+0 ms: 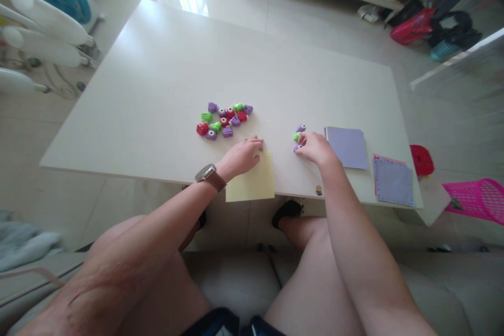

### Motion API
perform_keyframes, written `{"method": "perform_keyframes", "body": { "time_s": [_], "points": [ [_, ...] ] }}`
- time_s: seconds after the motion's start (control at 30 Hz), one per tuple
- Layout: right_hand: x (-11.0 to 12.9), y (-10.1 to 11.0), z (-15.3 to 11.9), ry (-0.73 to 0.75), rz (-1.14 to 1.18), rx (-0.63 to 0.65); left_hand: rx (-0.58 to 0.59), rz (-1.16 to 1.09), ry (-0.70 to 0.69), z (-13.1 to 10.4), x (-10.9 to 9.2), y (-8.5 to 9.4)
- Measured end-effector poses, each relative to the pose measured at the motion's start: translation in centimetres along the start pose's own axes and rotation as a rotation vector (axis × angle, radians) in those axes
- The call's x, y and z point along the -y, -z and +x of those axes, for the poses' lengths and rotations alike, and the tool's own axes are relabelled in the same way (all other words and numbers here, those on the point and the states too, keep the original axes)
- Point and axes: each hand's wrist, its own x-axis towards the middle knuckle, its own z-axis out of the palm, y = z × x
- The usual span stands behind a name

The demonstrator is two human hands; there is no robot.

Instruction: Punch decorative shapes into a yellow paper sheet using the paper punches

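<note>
Head view: at frame centre, left hand (243, 157) lies open over yellow sheet (254, 186); centre-right, right hand (313, 147) pinches purple piece (296, 147).

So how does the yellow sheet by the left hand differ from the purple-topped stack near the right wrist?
The yellow sheet is pale yellow; the purple-topped stack shows a purple top. The sheet juts past the white table's near edge; the stack lies fully on the table. Both are paper, lying flat.
</note>
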Motion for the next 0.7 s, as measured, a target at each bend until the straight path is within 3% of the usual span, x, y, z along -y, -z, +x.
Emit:
{"method": "perform_keyframes", "body": {
  "time_s": [0.17,0.4,0.57,0.7],
  "points": [
    [-0.2,-0.3,0.4,0.006,-0.018,0.036,-0.011,0.012,-0.007,0.0,0.1,0.0],
    [-0.4,0.0,0.4,0.019,-0.051,-0.008,-0.059,-0.026,-0.025,0.1,0.5,-0.2],
    [0.0,0.3,-0.1,0.002,-0.082,-0.137,-0.257,-0.055,0.000,0.4,0.8,1.9],
    [0.3,0.6,-0.3,0.010,-0.019,-0.185,-0.456,0.010,0.151,0.1,1.9,4.4]
  ]
}}
